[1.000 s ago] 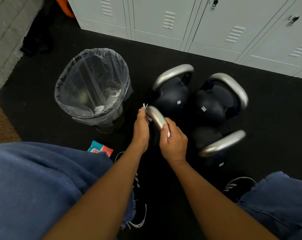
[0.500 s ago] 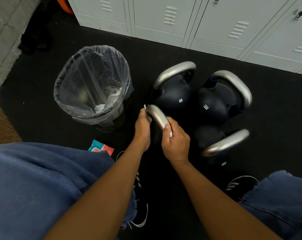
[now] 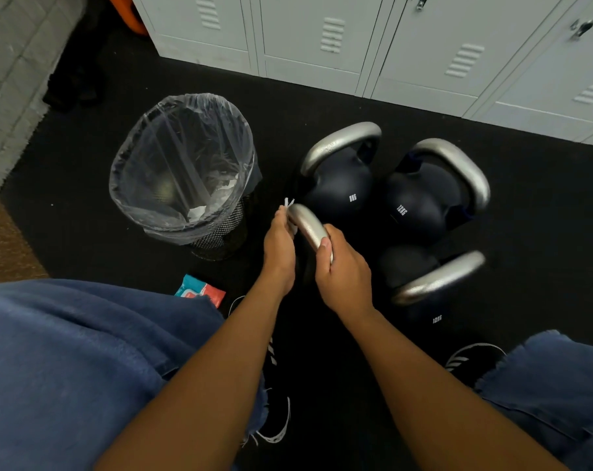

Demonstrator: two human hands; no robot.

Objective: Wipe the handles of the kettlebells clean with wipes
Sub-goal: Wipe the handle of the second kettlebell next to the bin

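Both hands' fingers clamp a wipe (image 3: 290, 212) round the near handle (image 3: 309, 226); bin (image 3: 183, 171) stands left.

Dim, soft light; wide-angle bending at edges; slight blur throughout.

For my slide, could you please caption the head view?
Both hands work a white wipe along the nearest kettlebell's silver handle, beside a lined wastebasket.

Brushed silver metal handle (image 3: 309, 226), matt dark kettlebell bodies (image 3: 342, 185), clear glossy plastic bin liner (image 3: 183, 154), black mesh bin (image 3: 220, 232).
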